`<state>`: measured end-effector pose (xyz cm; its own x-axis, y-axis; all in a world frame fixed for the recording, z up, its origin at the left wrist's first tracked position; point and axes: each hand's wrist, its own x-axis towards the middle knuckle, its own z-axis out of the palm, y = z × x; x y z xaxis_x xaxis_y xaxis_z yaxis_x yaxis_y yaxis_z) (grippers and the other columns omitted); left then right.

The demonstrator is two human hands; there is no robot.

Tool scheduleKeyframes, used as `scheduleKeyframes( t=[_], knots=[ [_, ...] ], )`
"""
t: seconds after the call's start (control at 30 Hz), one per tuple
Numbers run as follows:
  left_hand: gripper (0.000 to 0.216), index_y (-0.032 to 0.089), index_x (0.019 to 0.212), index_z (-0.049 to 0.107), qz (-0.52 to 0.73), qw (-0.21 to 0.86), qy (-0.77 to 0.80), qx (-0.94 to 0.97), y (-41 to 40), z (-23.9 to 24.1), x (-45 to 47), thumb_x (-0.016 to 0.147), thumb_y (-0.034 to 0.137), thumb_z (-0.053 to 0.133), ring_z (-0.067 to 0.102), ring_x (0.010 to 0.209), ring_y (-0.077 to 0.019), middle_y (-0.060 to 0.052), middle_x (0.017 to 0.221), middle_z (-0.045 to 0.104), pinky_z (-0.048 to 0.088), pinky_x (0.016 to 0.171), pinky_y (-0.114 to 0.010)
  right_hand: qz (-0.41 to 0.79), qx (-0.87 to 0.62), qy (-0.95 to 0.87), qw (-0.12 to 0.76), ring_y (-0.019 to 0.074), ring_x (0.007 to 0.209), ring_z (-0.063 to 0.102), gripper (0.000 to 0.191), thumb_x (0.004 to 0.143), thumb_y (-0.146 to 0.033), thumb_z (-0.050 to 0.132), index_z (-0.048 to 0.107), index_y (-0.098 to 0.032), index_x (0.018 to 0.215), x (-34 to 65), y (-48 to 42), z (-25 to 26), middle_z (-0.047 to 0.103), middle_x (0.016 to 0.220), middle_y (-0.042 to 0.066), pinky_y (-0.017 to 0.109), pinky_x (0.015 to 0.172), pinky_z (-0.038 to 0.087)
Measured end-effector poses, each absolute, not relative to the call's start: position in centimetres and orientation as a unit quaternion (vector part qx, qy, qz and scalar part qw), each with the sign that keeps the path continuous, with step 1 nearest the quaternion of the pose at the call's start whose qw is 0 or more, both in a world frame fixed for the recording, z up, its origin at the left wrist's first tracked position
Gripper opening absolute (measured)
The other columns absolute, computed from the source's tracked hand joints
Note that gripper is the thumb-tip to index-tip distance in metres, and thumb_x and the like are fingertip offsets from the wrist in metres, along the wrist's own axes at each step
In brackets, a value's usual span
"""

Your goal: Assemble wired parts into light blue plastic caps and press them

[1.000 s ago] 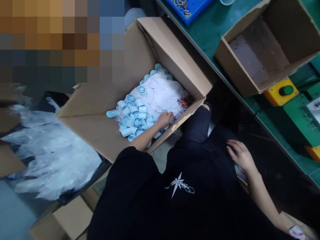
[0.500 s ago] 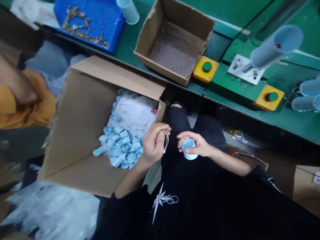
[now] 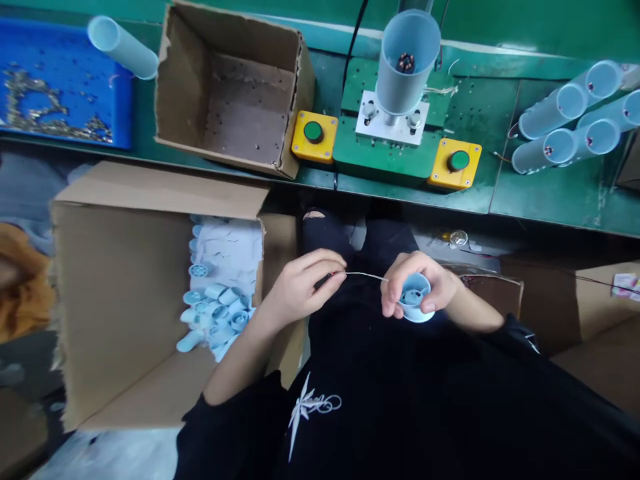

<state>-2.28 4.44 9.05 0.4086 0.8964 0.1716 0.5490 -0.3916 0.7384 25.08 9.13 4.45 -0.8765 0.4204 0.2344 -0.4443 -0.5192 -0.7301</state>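
Over my lap, my left hand [image 3: 303, 283] pinches the end of a thin white wire [image 3: 363, 275]. The wire runs across to a small light-blue plastic cup [image 3: 415, 298], which my right hand [image 3: 417, 283] holds with its open side up. To my left stands a large open cardboard box [image 3: 125, 280] with several of the same light-blue cups [image 3: 215, 313] and white paper inside. On the green bench ahead, a light-blue tube [image 3: 406, 60] stands upright on a white fixture [image 3: 393, 123].
Two yellow button boxes with green buttons [image 3: 314, 135] [image 3: 457, 163] flank the fixture. An empty cardboard box [image 3: 235, 93] and a blue tray of metal bits [image 3: 50, 93] sit to the left on the bench. Several blue tubes [image 3: 575, 120] lie at right. More cartons [image 3: 595, 313] stand by my right knee.
My left hand left the big box with a wire and came over my lap. My right hand picked up a blue cup, and the two hands met. My view swung towards the bench.
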Motion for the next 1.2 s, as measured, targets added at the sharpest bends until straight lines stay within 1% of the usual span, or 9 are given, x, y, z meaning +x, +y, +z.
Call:
scheduleKeyframes(
  t=[0.1, 0.17, 0.3, 0.4, 0.53, 0.63, 0.7, 0.8, 1.2],
  knots=[
    [0.012, 0.020, 0.102, 0.079, 0.310, 0.292, 0.428, 0.797, 5.1, 9.8, -2.1, 0.103, 0.016, 0.067, 0.077, 0.081, -0.0144, -0.004, 0.096, 0.081, 0.063, 0.076, -0.024, 0.794, -0.013, -0.523, 0.310, 0.0169, 0.081, 0.079, 0.025, 0.096, -0.035, 0.079, 0.075, -0.017, 0.114, 26.2, 9.8, 4.3, 0.081, 0.106, 0.011, 0.026, 0.074, 0.065],
    [0.013, 0.019, 0.101, 0.078, 0.311, 0.280, 0.460, 0.783, 5.3, 10.3, -1.7, 0.102, 0.014, 0.066, 0.073, 0.073, -0.0128, -0.002, 0.088, 0.080, 0.060, 0.069, -0.023, 0.675, -0.112, -0.634, 0.359, 0.0165, 0.089, 0.077, 0.026, 0.097, -0.032, 0.080, 0.073, -0.017, 0.117, 26.4, 9.8, 4.0, 0.079, 0.104, 0.009, 0.027, 0.082, 0.064],
    [0.012, 0.017, 0.092, 0.075, 0.329, 0.239, 0.517, 0.754, 5.4, 11.2, -0.4, 0.099, 0.012, 0.066, 0.065, 0.064, -0.0105, 0.000, 0.076, 0.072, 0.052, 0.060, -0.022, 0.463, -0.270, -0.758, 0.372, 0.0215, 0.110, 0.067, 0.054, 0.095, -0.038, 0.083, 0.056, -0.021, 0.139, 26.0, 9.3, 3.5, 0.066, 0.120, 0.011, 0.039, 0.098, 0.062],
    [0.009, 0.018, 0.093, 0.074, 0.374, 0.151, 0.464, 0.788, 5.4, 11.3, 0.8, 0.095, 0.010, 0.072, 0.065, 0.063, -0.0118, 0.000, 0.075, 0.073, 0.053, 0.061, -0.025, 0.444, -0.243, -0.791, 0.344, 0.0271, 0.130, 0.059, 0.070, 0.098, -0.039, 0.078, 0.039, -0.022, 0.154, 25.9, 8.9, 3.6, 0.054, 0.136, 0.016, 0.047, 0.108, 0.061],
    [0.011, 0.018, 0.098, 0.072, 0.407, 0.056, 0.382, 0.828, 5.4, 10.7, 1.4, 0.094, 0.009, 0.074, 0.066, 0.063, -0.0136, 0.000, 0.075, 0.074, 0.056, 0.062, -0.028, 0.426, -0.231, -0.795, 0.366, 0.0287, 0.144, 0.054, 0.071, 0.099, -0.036, 0.078, 0.038, -0.022, 0.156, 25.8, 8.5, 3.9, 0.051, 0.148, 0.020, 0.047, 0.116, 0.059],
    [0.017, 0.019, 0.104, 0.072, 0.411, 0.018, 0.373, 0.832, 5.3, 10.0, 1.4, 0.093, 0.006, 0.074, 0.066, 0.064, -0.0138, 0.001, 0.075, 0.073, 0.057, 0.062, -0.029, 0.406, -0.246, -0.770, 0.427, 0.0278, 0.137, 0.065, 0.078, 0.095, -0.037, 0.082, 0.039, -0.020, 0.157, 25.5, 8.0, 3.9, 0.060, 0.147, 0.020, 0.044, 0.110, 0.063],
    [0.020, 0.019, 0.107, 0.072, 0.415, 0.011, 0.373, 0.830, 5.2, 9.7, 1.5, 0.092, 0.005, 0.074, 0.067, 0.066, -0.0140, 0.001, 0.078, 0.074, 0.058, 0.062, -0.029, 0.379, -0.247, -0.763, 0.461, 0.0242, 0.118, 0.074, 0.076, 0.094, -0.035, 0.082, 0.041, -0.020, 0.156, 25.2, 7.7, 3.8, 0.071, 0.131, 0.015, 0.040, 0.100, 0.067],
    [0.021, 0.019, 0.107, 0.073, 0.430, 0.023, 0.362, 0.827, 5.0, 9.6, 1.9, 0.092, 0.004, 0.075, 0.067, 0.067, -0.0142, 0.000, 0.080, 0.074, 0.058, 0.062, -0.029, 0.343, -0.225, -0.767, 0.493, 0.0211, 0.101, 0.076, 0.065, 0.096, -0.030, 0.079, 0.045, -0.021, 0.150, 24.8, 7.6, 3.9, 0.074, 0.112, 0.010, 0.037, 0.089, 0.069],
    [0.026, 0.020, 0.113, 0.075, 0.354, 0.039, 0.367, 0.859, 3.8, 9.4, 2.4, 0.091, 0.006, 0.080, 0.071, 0.076, -0.0148, 0.000, 0.088, 0.079, 0.062, 0.072, -0.032, 0.304, -0.208, -0.795, 0.483, 0.0204, 0.098, 0.074, 0.052, 0.102, -0.032, 0.070, 0.045, -0.023, 0.147, 24.5, 7.9, 4.2, 0.071, 0.114, 0.011, 0.036, 0.083, 0.067]
  ],
)
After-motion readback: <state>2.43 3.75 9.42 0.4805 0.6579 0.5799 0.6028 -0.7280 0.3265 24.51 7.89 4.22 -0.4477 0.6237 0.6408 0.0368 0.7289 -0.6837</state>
